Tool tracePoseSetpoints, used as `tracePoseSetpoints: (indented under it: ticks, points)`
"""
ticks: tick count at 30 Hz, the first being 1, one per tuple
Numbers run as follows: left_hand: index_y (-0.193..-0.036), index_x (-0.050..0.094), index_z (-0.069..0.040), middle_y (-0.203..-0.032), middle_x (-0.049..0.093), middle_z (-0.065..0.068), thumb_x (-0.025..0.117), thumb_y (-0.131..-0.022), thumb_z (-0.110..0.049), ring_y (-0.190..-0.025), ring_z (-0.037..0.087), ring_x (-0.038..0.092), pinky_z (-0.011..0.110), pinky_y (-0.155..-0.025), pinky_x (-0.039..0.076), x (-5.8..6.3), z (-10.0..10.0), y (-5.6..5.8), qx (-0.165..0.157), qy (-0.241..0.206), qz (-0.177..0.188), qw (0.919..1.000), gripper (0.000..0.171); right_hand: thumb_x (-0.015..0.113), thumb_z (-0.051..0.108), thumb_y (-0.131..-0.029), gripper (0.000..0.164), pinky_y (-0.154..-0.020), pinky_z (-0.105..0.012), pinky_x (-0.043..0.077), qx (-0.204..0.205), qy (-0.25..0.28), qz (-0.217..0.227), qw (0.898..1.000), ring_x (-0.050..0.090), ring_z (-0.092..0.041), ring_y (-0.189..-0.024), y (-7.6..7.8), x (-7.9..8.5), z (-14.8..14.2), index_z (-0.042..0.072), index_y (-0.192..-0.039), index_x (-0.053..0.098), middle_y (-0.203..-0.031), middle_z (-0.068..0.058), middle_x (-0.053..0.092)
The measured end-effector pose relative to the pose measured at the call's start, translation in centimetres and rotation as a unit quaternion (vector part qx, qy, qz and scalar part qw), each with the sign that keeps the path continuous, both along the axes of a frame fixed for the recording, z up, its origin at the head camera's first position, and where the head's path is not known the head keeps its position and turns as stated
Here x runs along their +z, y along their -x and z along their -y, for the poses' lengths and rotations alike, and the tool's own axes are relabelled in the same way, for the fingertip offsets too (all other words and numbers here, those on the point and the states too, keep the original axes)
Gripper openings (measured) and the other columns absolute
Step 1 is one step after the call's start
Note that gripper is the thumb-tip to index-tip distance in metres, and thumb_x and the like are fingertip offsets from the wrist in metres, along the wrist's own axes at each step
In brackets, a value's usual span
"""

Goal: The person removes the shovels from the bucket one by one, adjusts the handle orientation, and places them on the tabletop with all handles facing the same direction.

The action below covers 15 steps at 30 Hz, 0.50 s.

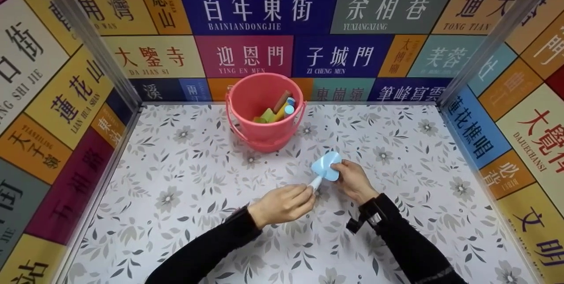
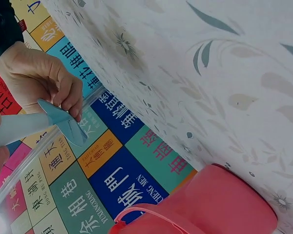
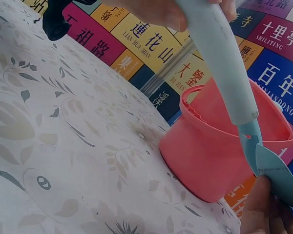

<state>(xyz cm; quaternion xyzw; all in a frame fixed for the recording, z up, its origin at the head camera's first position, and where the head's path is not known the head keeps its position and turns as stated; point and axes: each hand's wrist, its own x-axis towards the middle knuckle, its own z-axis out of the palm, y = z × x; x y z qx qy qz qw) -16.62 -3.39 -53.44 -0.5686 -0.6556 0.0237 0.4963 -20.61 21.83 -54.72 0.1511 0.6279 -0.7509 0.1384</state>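
Observation:
A small light blue toy shovel (image 1: 325,166) with a paler handle (image 3: 224,63) is held between both hands above the floral tabletop. My left hand (image 1: 284,203) grips the handle near its end. At the blade's edge, my right hand (image 1: 354,180) pinches the blue metal-like sheet between thumb and fingers. The left wrist view shows the blade (image 2: 68,126) side-on, with the right fingers touching it. Beyond the hands stands a pink bucket (image 1: 269,138) with its handle hanging down. Inside it lie several colored pieces, among them a brown one (image 1: 282,100) and a blue-ended one (image 1: 289,109).
A white tabletop (image 1: 189,174) with grey flowers and leaves spreads under the hands. Upright panels with colorful Chinese place-name signs (image 1: 260,4) close off the back and both sides. Clear edging strips (image 1: 90,46) run along the corners.

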Motion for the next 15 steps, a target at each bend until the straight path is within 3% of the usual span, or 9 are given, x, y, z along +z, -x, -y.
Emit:
tracePoseSetpoints:
  ticks: [5,7,8,10,12,13,15]
  points:
    - [-0.107,0.078,-0.009,-0.106,0.079,0.002,0.049,-0.116,-0.009,-0.094,0.012,0.075,0.021,-0.091,0.066,-0.1,0.1,0.2,0.015,-0.005,0.005,0.9999,0.03,0.054,0.002,-0.111,0.03,-0.072,-0.022,0.05,-0.025,0.0,0.005,1.0,0.056,-0.009,-0.077,0.1,0.4,0.2,-0.011,-0.137,0.057,-0.092,0.0,0.061]
    - [-0.108,0.078,-0.01,-0.107,0.08,0.001,0.053,-0.116,-0.011,-0.095,0.012,0.075,0.02,-0.091,0.066,-0.2,0.2,0.1,0.034,-0.01,0.014,0.9993,0.026,0.054,0.003,-0.111,0.042,-0.075,-0.021,0.053,-0.034,-0.014,0.002,0.999,0.06,-0.009,-0.085,0.2,0.6,0.2,-0.015,-0.149,0.052,-0.11,-0.01,0.066]
    - [-0.109,0.078,-0.011,-0.108,0.079,0.001,0.061,-0.114,-0.016,-0.096,0.012,0.075,0.02,-0.091,0.065,-0.2,0.2,0.0,0.045,-0.014,0.029,0.9985,0.019,0.053,0.003,-0.112,0.047,-0.077,-0.02,0.055,-0.038,-0.022,0.0,0.999,0.063,-0.011,-0.093,0.3,0.7,0.2,-0.015,-0.155,0.049,-0.123,-0.016,0.067]
    - [-0.114,0.078,-0.011,-0.111,0.079,0.001,0.077,-0.106,-0.031,-0.1,0.013,0.076,0.02,-0.094,0.065,-0.1,0.1,-0.4,0.071,-0.019,0.081,0.994,0.021,0.053,0.005,-0.112,0.052,-0.08,-0.019,0.056,-0.043,-0.039,-0.006,0.998,0.064,-0.011,-0.099,0.5,0.9,0.1,-0.017,-0.159,0.045,-0.139,-0.022,0.062]
    - [-0.121,0.077,-0.008,-0.116,0.079,0.005,0.087,-0.097,-0.04,-0.106,0.017,0.076,0.023,-0.097,0.065,0.3,-0.1,-0.9,0.095,-0.03,0.167,0.9809,0.041,0.052,0.006,-0.113,0.054,-0.082,-0.018,0.057,-0.046,-0.051,-0.014,0.998,0.065,-0.011,-0.106,0.5,1.3,0.0,-0.016,-0.161,0.043,-0.15,-0.025,0.056]
    - [-0.125,0.076,-0.006,-0.119,0.079,0.007,0.09,-0.094,-0.042,-0.109,0.019,0.076,0.025,-0.099,0.065,0.6,-0.2,-1.2,0.101,-0.041,0.225,0.9683,0.049,0.052,0.006,-0.113,0.052,-0.082,-0.018,0.058,-0.05,-0.052,-0.017,0.997,0.065,-0.011,-0.105,0.6,1.5,0.0,-0.016,-0.16,0.045,-0.147,-0.024,0.057]
    - [-0.131,0.073,0.0,-0.124,0.079,0.012,0.089,-0.096,-0.039,-0.115,0.024,0.077,0.031,-0.102,0.066,1.5,-0.4,-1.6,0.106,-0.074,0.341,0.9311,0.055,0.053,0.005,-0.113,0.049,-0.081,-0.018,0.059,-0.057,-0.049,-0.029,0.997,0.066,-0.008,-0.101,0.7,1.8,-0.1,-0.016,-0.157,0.047,-0.135,-0.017,0.061]
